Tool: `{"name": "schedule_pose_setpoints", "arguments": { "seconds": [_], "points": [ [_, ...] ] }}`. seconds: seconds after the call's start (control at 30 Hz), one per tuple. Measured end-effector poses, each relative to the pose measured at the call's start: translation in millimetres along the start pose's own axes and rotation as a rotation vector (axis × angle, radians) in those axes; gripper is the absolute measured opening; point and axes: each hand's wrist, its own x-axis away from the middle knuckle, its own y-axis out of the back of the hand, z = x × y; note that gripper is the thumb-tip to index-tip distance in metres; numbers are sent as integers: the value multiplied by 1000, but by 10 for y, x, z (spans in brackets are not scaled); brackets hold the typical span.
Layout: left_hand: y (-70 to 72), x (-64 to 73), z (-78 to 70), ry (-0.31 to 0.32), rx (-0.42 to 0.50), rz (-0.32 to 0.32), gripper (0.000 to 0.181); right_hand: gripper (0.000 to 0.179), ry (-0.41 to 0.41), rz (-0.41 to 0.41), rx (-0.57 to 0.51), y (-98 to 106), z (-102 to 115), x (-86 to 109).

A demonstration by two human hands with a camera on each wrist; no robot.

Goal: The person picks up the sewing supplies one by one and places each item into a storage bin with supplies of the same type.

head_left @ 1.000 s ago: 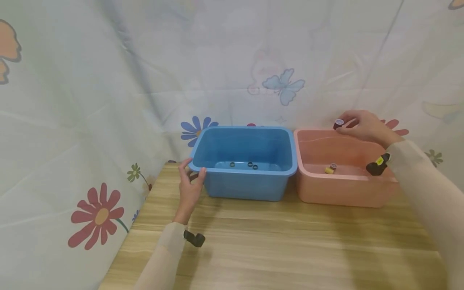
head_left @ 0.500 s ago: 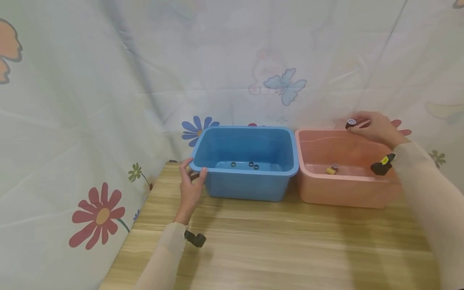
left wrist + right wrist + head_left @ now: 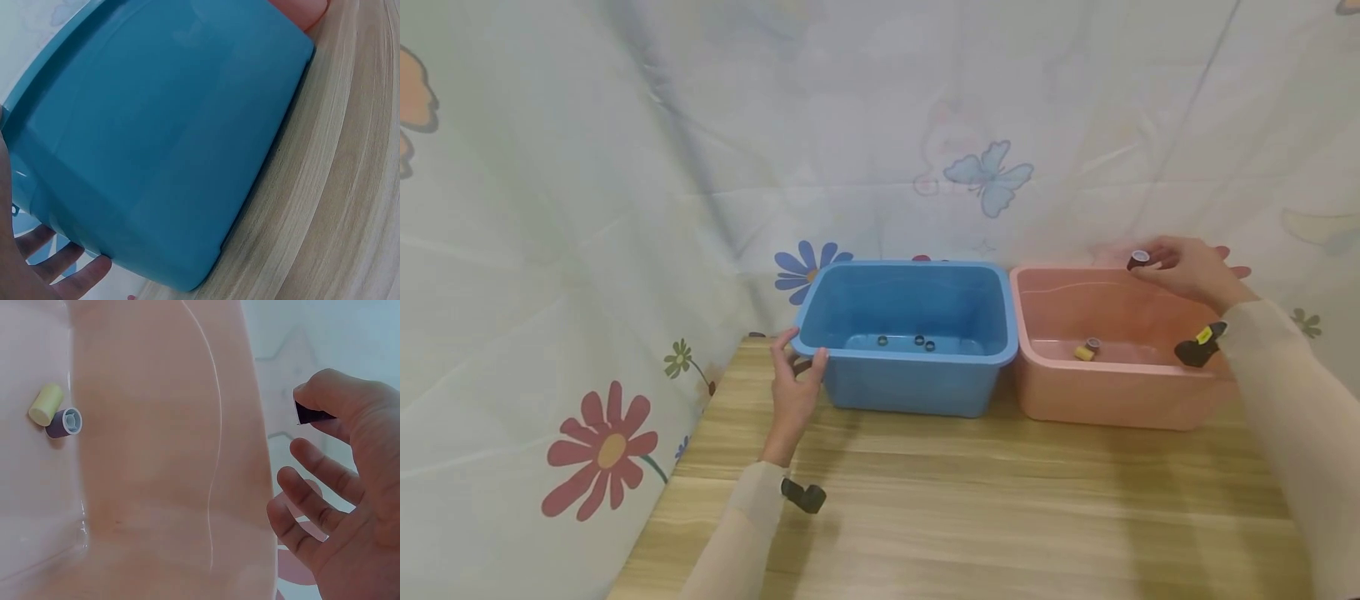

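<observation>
Between thumb and forefinger, my right hand (image 3: pixel 1195 268) pinches a small dark purple thread spool (image 3: pixel 1138 260), its pale hollow end facing up in the head view. It is held above the back rim of the pink bin (image 3: pixel 1105 396); the other fingers are spread in the right wrist view. A yellow spool (image 3: pixel 45 404) and a purple spool (image 3: pixel 64 423) lie together on that bin's floor. My left hand (image 3: pixel 793 400) grips the front left corner of the blue bin (image 3: pixel 910 387), thumb at the front, fingers along the side. Several small dark rings (image 3: pixel 920 340) lie inside the blue bin.
Both bins stand side by side on a wood-grain table (image 3: pixel 940 508). Behind them hangs a pale curtain (image 3: pixel 865 125) printed with flowers and butterflies. The table's left edge runs beside the curtain.
My right hand has moved to the right with the purple spool, along the pink bin's back rim, and slightly lower. The left hand and both bins stay in place.
</observation>
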Motion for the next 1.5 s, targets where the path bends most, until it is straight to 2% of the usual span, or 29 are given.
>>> {"name": "schedule_pose_setpoints", "arguments": {
  "seconds": [0.07,0.3,0.5,0.57,0.8,1.0,1.23,1.37,1.5],
  "points": [
    [2,0,25,-16,-4,-9,64,55,-21,-4,-1,3,-10,13],
    [27,95,-297,5,6,33,65,60,-18,-5,-19,-7,-59,17],
    [10,1,-12,-5,15,21,66,68,-19,5,-4,-13,-65,14],
    [3,-14,39,-16,19,17,65,68,-19,10,1,-10,-68,5],
    [-2,-14,59,-53,-1,-4,63,66,22,55,17,-26,-34,-18],
    [20,-14,26,-46,-25,-2,63,67,20,73,23,-21,18,-5],
    [109,-23,-121,-30,-147,36,70,71,15,99,32,37,106,53],
    [166,-49,-222,-97,-253,53,76,75,40,116,79,63,218,94],
    [175,-92,-281,-184,-413,64,82,81,36,126,108,73,337,153]
  ]
}}
